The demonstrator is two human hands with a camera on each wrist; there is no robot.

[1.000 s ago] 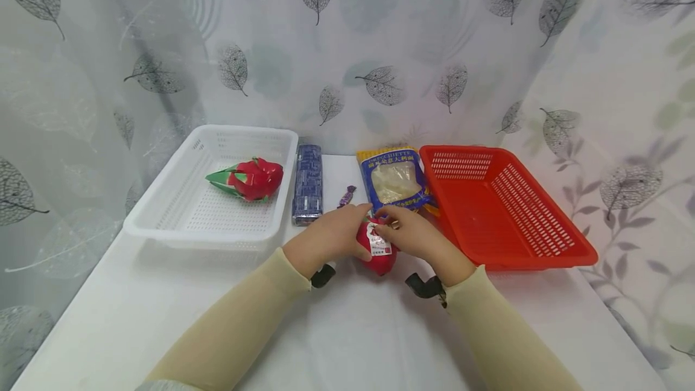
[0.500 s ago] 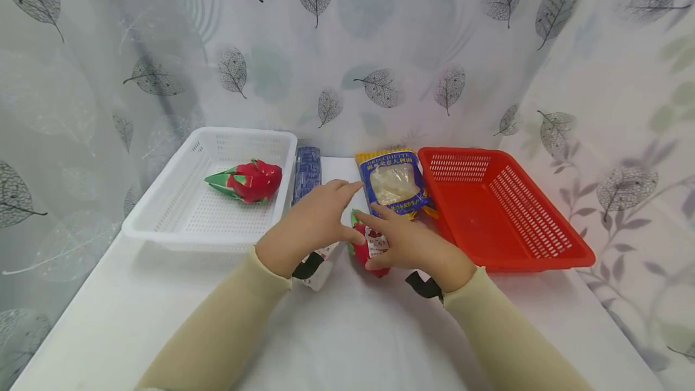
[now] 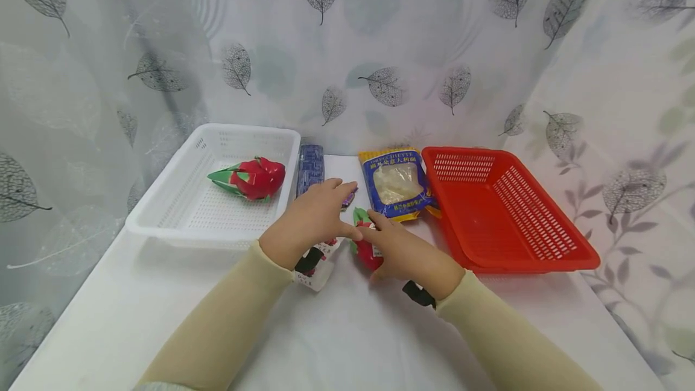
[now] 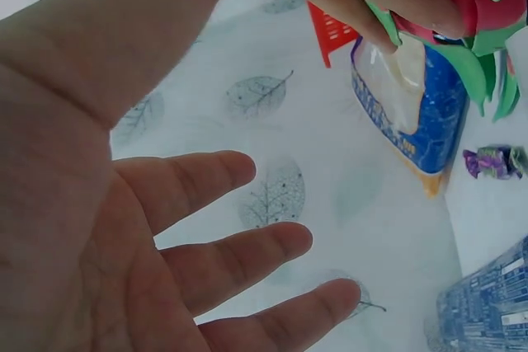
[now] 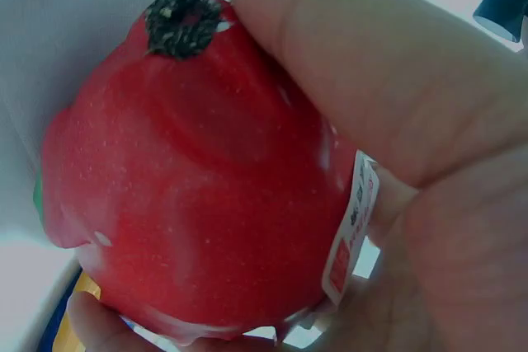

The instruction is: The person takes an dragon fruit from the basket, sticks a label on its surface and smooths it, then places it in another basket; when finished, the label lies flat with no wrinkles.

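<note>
A red dragon fruit (image 3: pixel 362 252) with green leaf tips and a white label (image 5: pixel 351 228) lies at the middle of the table. My right hand (image 3: pixel 404 252) grips it from the right side, thumb and fingers wrapped round its body in the right wrist view. To the left, my left hand (image 3: pixel 309 222) is held with its fingers (image 4: pixel 239 265) spread and nothing in them. Below the left wrist lies a white packet with red print (image 3: pixel 320 270), partly covered by the hand. A purple twist-wrapped candy (image 4: pixel 495 162) lies just beyond the left fingertips.
A white basket (image 3: pixel 187 235) at left holds another dragon fruit (image 3: pixel 260 177). Beside it stands a long blue patterned packet (image 3: pixel 311 165). A blue and yellow orecchiette pasta bag (image 3: pixel 399 183) leans against a red basket (image 3: pixel 472 222) at right. A leaf-print curtain hangs behind.
A second ago both hands were on the dragon fruit. The left hand has let go and moved left, uncovering the white packet; the right hand opened, then closed round the fruit.
</note>
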